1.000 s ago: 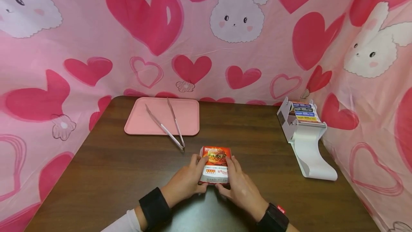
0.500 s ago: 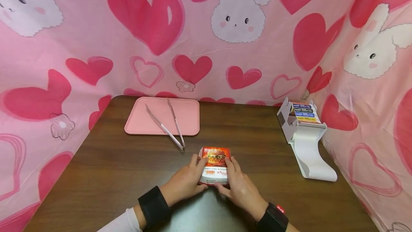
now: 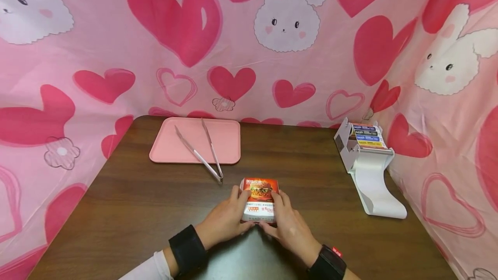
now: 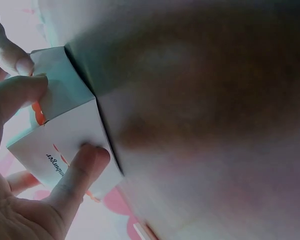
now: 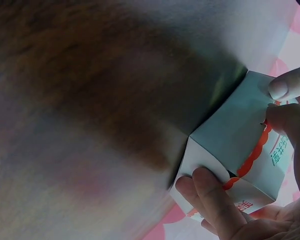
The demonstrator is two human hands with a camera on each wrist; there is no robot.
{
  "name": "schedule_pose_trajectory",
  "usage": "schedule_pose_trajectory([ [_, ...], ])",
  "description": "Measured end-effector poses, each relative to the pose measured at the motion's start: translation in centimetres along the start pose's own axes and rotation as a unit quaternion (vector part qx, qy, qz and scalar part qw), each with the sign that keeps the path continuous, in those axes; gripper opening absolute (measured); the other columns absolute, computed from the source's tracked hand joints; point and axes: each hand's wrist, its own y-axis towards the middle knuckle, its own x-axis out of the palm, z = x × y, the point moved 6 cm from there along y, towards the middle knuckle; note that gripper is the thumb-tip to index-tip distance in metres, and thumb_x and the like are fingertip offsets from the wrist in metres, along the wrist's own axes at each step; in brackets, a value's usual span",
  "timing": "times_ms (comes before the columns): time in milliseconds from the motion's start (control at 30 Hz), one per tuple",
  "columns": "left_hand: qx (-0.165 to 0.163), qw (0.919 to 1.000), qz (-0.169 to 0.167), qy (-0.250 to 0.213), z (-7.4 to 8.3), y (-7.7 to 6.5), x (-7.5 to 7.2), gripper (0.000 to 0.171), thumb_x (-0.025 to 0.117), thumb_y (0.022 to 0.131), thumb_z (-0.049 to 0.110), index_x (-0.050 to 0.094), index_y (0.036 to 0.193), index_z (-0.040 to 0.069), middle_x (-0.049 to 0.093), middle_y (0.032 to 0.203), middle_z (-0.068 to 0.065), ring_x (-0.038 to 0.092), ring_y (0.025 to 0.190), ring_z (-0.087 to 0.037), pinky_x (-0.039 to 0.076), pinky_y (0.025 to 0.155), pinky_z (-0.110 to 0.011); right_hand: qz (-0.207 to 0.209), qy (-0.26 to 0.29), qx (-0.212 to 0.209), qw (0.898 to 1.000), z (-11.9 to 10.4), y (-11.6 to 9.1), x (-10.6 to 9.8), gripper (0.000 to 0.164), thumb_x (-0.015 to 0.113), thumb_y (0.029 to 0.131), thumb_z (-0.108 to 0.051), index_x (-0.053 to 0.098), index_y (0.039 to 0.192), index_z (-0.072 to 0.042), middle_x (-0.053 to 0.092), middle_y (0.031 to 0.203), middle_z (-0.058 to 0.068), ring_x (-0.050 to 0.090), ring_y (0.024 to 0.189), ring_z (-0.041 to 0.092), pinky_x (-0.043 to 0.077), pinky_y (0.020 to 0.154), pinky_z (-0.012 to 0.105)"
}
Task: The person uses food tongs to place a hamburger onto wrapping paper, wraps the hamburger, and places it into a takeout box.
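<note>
A hamburger box point(image 3: 259, 205) of white and red card, with a burger picture on its lid, sits in front of me on the table. My left hand point(image 3: 221, 218) grips its left side, and my right hand point(image 3: 291, 224) grips the right. Both thumbs lie on the near face, their tips close together. In the left wrist view the box point(image 4: 72, 132) shows its white sides, with a left finger point(image 4: 85, 162) along one of them. A red scalloped lid edge runs across the box point(image 5: 220, 130) in the right wrist view, with right fingers point(image 5: 210, 192) on its side.
Behind the box, metal tongs point(image 3: 200, 155) lie spread across a pink tray point(image 3: 167, 148), their joined end on the dark wooden table point(image 3: 128, 211). At the right stands a dispenser point(image 3: 363, 141) with coloured labels and a long white strip point(image 3: 375, 189). Pink patterned cloth point(image 3: 233, 33) surrounds the table.
Both hands keep their hold on the hamburger box, which stays in nearly the same place. The tongs, tray and dispenser have not moved.
</note>
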Motion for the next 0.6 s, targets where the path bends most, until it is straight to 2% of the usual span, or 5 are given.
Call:
schedule_pose_trajectory([
  [267,-0.006,0.9999,0.013,0.008,0.05,0.04,0.12,0.074,0.088,0.076,0.032,0.048,0.132,0.005,0.045,0.106,-0.011,0.053,0.065,-0.011,0.045,0.054,-0.024,-0.012,0.016,-0.004,1.000,0.15,-0.22,-0.23,0.084,0.087,0.080,-0.033,0.043,0.142,0.002,0.047,0.140,0.031,0.069,0.083,0.031,0.060,0.072,0.045],
  [433,-0.014,0.9996,0.020,0.016,0.06,0.03,0.29,0.073,0.088,0.075,0.030,0.048,0.130,0.005,0.044,0.104,-0.010,0.051,0.063,-0.011,0.043,0.052,-0.025,-0.031,0.035,-0.007,0.999,0.46,-0.28,-0.44,0.079,0.084,0.084,-0.027,0.042,0.145,0.002,0.045,0.144,0.030,0.069,0.095,0.036,0.059,0.078,0.049],
  [600,-0.026,0.9990,0.026,0.025,0.23,0.05,0.35,0.071,0.088,0.072,0.029,0.048,0.126,0.006,0.043,0.100,-0.009,0.049,0.062,-0.011,0.040,0.050,-0.025,-0.030,0.022,-0.017,0.999,0.45,-0.29,-0.37,0.082,0.086,0.082,-0.026,0.041,0.145,0.001,0.045,0.143,0.030,0.069,0.091,0.036,0.059,0.075,0.046],
])
